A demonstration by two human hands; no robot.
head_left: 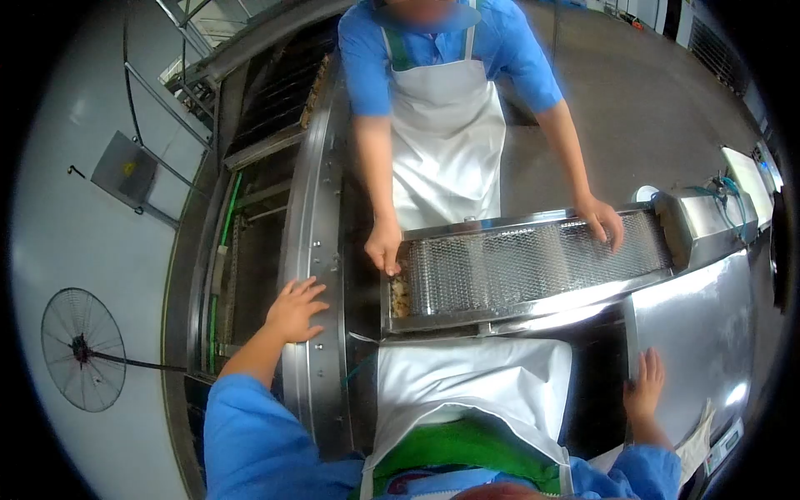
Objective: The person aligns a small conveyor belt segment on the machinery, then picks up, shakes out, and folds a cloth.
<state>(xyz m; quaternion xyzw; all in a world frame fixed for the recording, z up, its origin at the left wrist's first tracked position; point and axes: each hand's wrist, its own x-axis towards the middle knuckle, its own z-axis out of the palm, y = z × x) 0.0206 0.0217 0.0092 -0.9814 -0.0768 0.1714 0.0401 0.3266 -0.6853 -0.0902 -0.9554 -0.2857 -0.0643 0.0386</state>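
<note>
My left hand (297, 312) lies on the metal side rail (315, 217) of the large machine, its fingers spread and holding nothing. At the right, my right hand (647, 385) rests near the left edge of a shiny metal table (696, 333), fingers stretched out. Between and beyond my hands runs a narrow conveyor with a metal mesh belt (517, 262). Small pale pieces (400, 298) lie at its left end. A co-worker's closed hand (384, 246) is at that end, and the co-worker's other hand (600, 223) is over the belt's right part.
The co-worker in a white apron (446, 133) stands across the conveyor. A round fan (82, 350) and a grey box (125, 171) are at the left. A metal housing (712, 223) with bluish cables sits at the conveyor's right end.
</note>
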